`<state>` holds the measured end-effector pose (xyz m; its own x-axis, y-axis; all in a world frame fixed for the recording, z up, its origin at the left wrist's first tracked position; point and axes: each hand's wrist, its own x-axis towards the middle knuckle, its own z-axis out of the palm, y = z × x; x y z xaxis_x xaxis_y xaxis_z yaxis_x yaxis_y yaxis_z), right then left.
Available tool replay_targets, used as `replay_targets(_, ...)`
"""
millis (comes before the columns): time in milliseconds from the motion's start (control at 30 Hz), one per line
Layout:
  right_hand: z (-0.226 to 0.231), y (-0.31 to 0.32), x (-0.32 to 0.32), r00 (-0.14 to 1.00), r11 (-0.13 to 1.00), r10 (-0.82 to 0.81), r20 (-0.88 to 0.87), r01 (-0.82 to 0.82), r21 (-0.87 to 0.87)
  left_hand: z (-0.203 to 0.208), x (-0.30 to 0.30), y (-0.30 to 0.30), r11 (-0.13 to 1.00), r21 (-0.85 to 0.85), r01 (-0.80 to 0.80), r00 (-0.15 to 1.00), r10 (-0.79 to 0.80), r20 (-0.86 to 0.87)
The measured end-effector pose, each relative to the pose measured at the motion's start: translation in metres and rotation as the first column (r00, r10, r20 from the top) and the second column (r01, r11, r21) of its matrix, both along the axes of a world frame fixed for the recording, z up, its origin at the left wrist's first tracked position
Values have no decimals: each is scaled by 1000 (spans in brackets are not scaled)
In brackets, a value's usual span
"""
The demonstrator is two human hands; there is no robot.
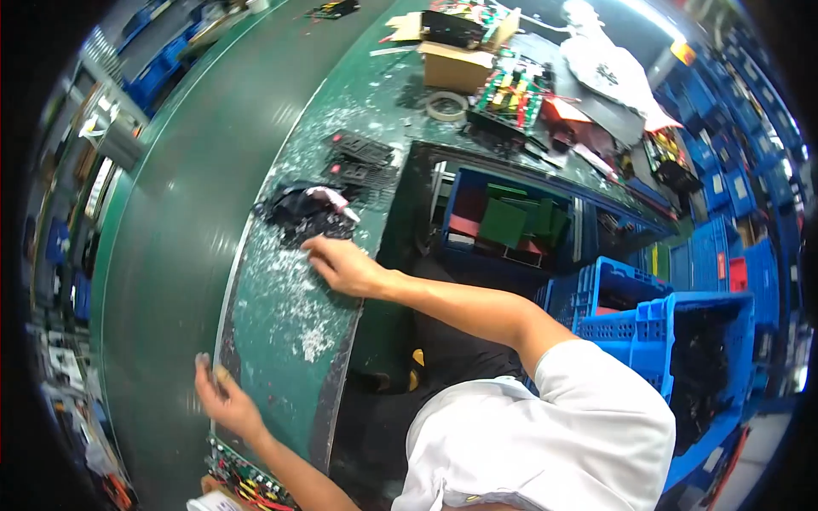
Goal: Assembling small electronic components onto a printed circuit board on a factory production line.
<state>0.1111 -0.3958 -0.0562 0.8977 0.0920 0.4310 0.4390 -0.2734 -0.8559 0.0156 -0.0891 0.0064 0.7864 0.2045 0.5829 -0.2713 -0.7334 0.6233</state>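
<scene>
Right hand (345,268) hanging just beside black heap (294,209) on green table (264,341), fingers bending loosely. White bits (315,342) lying about. Left hand (232,409) hanging by long green belt (179,281), fingers standing apart. Black slotted plates (362,162) lying past heap. Tape ring (446,117) sitting near cardboard box (456,70). Blue bins (626,341) standing on right.

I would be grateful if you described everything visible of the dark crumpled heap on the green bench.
The dark heap is mostly black, irregular and rumpled, perhaps cloth or plastic film; its finer parts are unclear. It lies by the left edge of the green bench, among white flecks. A pale, pinkish-white object appears to rest on it. The right hand is at its near side, but whether they touch is unclear.
</scene>
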Motion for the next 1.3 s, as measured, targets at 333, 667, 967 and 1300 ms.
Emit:
replay_targets(333,-3,-45,-38,998,998,59,-15,-59,-12,-59,36,-22,996,61,69,991,-61,-121)
replay_targets(667,-1,-15,-31,993,977,-72,-88,52,-209,-30,12,-36,974,219,-52,994,72,-85)
replay_targets(967,-2,4,-8,966,795,-163,199,248,-553,28,-118,-38,929,-67,-364,930,367,33)
replay_targets(1300,8,-1,-16,969,927,-110,223,181,-328,27,-303,42,339,88,-937,165,649,-743)
